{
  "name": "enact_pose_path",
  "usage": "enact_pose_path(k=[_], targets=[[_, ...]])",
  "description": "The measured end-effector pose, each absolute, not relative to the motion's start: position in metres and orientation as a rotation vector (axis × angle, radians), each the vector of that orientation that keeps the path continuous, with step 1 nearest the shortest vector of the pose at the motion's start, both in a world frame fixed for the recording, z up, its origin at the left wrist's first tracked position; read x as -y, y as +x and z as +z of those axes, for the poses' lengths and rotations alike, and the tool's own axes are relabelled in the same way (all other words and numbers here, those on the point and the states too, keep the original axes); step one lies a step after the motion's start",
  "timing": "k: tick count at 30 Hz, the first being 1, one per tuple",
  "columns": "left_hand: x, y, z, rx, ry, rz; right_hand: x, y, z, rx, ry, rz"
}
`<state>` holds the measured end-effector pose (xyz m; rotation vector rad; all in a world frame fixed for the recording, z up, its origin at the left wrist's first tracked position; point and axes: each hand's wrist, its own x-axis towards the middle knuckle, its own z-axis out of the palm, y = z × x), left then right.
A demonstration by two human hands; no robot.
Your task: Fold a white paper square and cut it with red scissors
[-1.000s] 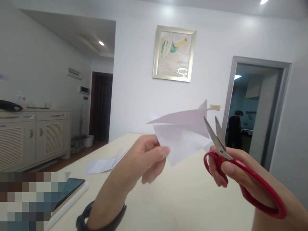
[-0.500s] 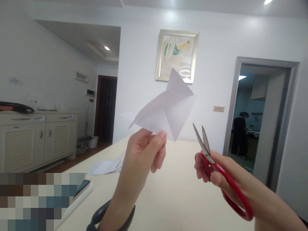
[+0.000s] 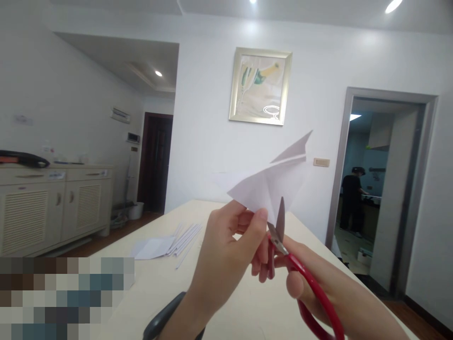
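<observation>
My left hand pinches a folded white paper at its lower corner and holds it up in front of me. My right hand grips red-handled scissors. Their blades stand open and point up, right at the paper's lower edge beside my left thumb. Both hands are close together above the cream table. A dark band sits on my left wrist.
Loose white sheets and paper strips lie on the table's left part. A cream cabinet stands at the left wall. A framed picture hangs ahead. Through the doorway on the right a person in black stands in another room.
My right hand has brought the scissors left to the paper's lower edge. My left hand turned the paper flatter, its tip now pointing right, and lowered it a little.
</observation>
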<state>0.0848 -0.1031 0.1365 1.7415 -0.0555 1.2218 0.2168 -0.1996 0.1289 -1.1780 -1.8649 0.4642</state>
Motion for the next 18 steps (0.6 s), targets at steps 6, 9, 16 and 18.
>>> enact_pose_path(k=[6, 9, 16, 18], targets=[[0.104, 0.085, 0.135, 0.074, 1.702, 1.221, 0.186, 0.224, 0.121, 1.931, -0.986, 0.537], [0.104, 0.084, 0.134, 0.097, 1.68, 1.199, 0.196, 0.217, 0.127, 1.805, -1.027, 0.68], [0.103, 0.083, 0.133, 0.129, 1.652, 1.196, 0.217, 0.2, 0.145, 1.721, -1.05, 0.734], [0.103, 0.084, 0.133, 0.129, 1.649, 1.192, 0.216, 0.201, 0.144, 1.718, -1.044, 0.744]])
